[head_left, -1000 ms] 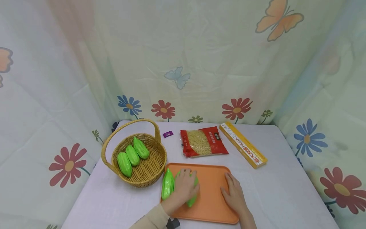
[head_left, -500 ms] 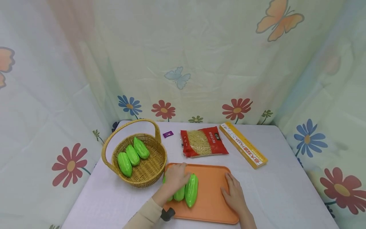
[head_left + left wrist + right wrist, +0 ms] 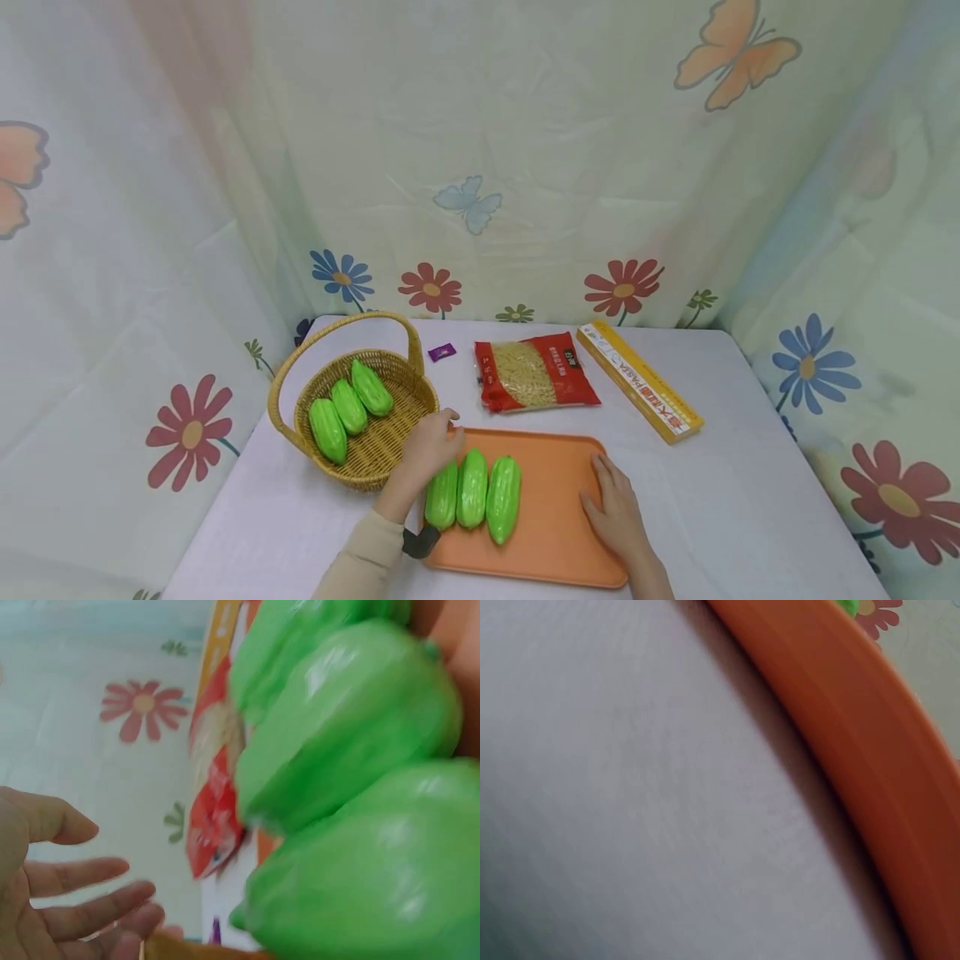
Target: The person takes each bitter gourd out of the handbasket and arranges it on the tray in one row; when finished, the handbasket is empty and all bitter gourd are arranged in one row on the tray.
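Note:
Three glossy green bitter melons [image 3: 472,489] lie side by side on the left part of an orange tray [image 3: 562,500]. My left hand [image 3: 429,448] is above the tray's back left corner, beside the wicker basket [image 3: 401,433]. In the left wrist view this hand [image 3: 75,900] has its fingers spread apart and nothing in them, with the bitter melons [image 3: 352,727] to its side. Three more green bitter melons [image 3: 348,407] are in the basket's left half. My right hand [image 3: 617,508] rests on the tray's right edge; the right wrist view shows only the tray rim [image 3: 832,712] and tablecloth.
Behind the tray lies a red bag of pasta [image 3: 532,372], with a long yellow pasta box [image 3: 637,379] to its right. A small purple packet [image 3: 442,352] sits near the basket's tall handle [image 3: 415,342]. A floral curtain [image 3: 480,125] encloses the table.
My left hand has let go of the rightmost bitter melon on the tray and moved left toward the basket, uncovering the three on the tray. My right hand has stayed in place.

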Available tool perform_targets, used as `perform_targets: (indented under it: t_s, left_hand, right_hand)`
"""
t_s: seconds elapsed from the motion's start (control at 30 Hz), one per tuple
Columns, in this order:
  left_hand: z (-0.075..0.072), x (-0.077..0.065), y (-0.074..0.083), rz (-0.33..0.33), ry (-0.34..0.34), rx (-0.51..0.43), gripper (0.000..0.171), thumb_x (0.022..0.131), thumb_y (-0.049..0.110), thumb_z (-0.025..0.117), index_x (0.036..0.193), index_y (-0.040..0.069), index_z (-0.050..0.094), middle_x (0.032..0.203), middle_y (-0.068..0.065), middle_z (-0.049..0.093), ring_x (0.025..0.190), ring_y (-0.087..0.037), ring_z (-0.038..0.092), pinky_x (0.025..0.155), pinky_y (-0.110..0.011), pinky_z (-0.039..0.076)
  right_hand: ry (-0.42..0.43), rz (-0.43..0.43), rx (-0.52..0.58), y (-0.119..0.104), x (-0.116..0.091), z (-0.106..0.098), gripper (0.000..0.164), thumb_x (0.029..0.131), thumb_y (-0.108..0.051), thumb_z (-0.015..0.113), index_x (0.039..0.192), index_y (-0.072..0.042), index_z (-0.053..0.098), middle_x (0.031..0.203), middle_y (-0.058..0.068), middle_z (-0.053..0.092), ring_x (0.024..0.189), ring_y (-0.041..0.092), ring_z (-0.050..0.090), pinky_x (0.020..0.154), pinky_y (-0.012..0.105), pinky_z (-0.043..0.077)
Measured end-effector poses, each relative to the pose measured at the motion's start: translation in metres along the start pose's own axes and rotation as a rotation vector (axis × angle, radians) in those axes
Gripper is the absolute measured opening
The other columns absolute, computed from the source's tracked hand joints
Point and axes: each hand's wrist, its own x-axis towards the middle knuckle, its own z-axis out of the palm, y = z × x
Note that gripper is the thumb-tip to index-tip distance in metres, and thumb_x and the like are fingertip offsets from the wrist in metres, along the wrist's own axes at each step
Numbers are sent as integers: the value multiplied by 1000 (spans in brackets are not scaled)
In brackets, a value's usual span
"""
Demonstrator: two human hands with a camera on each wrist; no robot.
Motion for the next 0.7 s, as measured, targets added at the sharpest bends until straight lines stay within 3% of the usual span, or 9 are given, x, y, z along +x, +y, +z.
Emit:
perform_targets:
  t_s: [0.17, 0.27, 0.7]
  left_hand:
    - [-15, 3, -10, -36, 70, -70, 23, 87, 20, 56, 103, 8, 66, 89, -6, 65, 81, -23, 61, 64, -36, 48]
    - [-22, 5, -18, -78, 108, -85, 23, 87, 20, 55, 102, 7, 66, 89, -6, 66, 80, -22, 62, 63, -35, 49]
    - [-61, 18, -54, -278, 94, -105, 38, 89, 27, 51, 118, 4, 58, 104, -13, 63, 82, -27, 60, 60, -37, 47]
  right_hand:
    - [-10, 3, 4, 0, 0, 0, 62, 77, -4, 67, 132, 8, 39, 132, 28, 37, 116, 46, 34, 91, 58, 28]
    - [-12, 7, 7, -1, -1, 0, 63, 78, -4, 67, 132, 8, 39, 132, 28, 37, 117, 46, 34, 92, 58, 27]
    - [5, -6, 7, -1, -1, 0, 62, 77, -5, 66, 131, 8, 40, 132, 28, 37, 116, 45, 35, 91, 58, 29]
